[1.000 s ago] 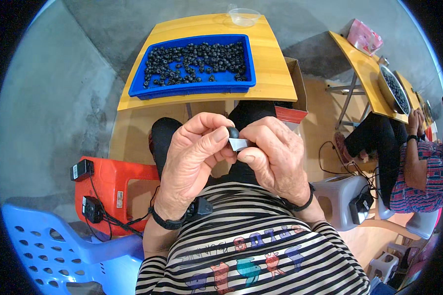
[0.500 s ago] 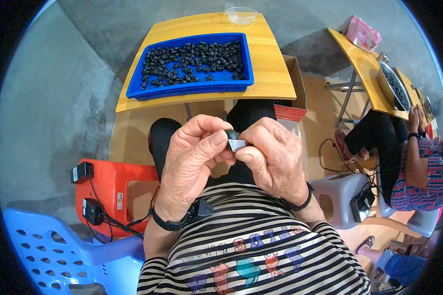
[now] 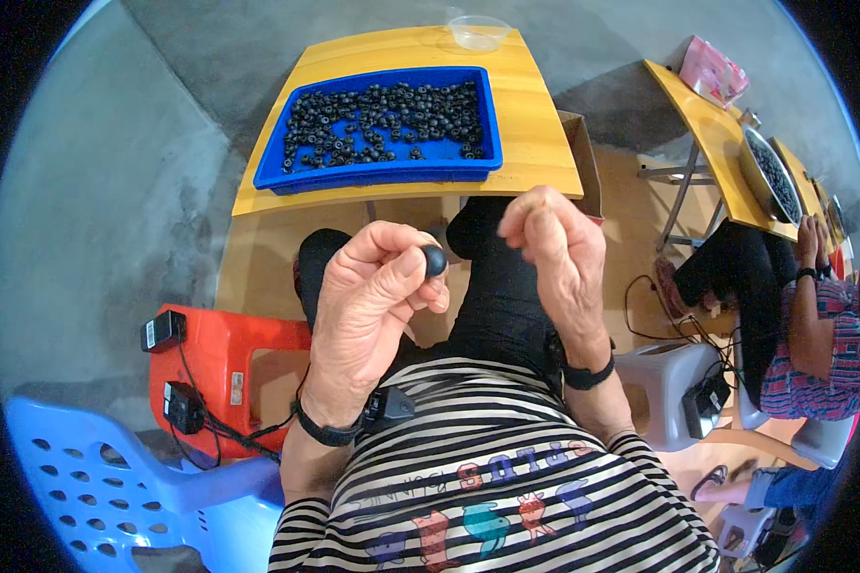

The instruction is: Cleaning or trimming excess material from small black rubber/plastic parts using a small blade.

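One wide fisheye camera, on the head of the seated person (image 3: 487,420) near me, looks steeply down and forward. It sits close above the left hand (image 3: 368,296) and right hand (image 3: 566,258), the counter (image 3: 537,143) farther off; straight edges bow toward a dark rim.

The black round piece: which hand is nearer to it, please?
Left. The left hand holds the black round piece in a pinch; the right hand is apart from it, off to its right.
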A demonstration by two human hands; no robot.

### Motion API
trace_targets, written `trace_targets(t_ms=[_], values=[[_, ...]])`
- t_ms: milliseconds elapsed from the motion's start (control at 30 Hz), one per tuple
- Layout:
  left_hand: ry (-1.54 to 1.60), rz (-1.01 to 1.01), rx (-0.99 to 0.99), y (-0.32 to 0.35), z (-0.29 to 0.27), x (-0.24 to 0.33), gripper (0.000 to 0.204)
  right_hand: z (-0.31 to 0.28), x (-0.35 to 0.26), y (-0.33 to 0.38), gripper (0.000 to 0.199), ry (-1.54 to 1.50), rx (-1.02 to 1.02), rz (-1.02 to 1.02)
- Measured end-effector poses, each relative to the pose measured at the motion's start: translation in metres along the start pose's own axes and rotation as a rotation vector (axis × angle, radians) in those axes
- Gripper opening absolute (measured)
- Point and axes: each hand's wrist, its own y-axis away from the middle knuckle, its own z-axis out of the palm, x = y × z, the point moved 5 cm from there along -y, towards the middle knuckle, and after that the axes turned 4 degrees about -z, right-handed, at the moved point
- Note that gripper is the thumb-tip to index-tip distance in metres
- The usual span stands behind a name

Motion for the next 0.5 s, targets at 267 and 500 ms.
trace_targets(t_ms=[267, 500], values=[[-0.099, -0.015, 0.089, 0.007, 0.006, 0.002, 0.015, 0.030, -0.042, 0.002, 0.024, -0.209, -0.055, -0.205], [-0.066, -0.041, 0.023, 0.007, -0.001, -0.002, 0.014, 0.033, -0.040, 0.000, 0.010, -0.271, -0.091, -0.207]])
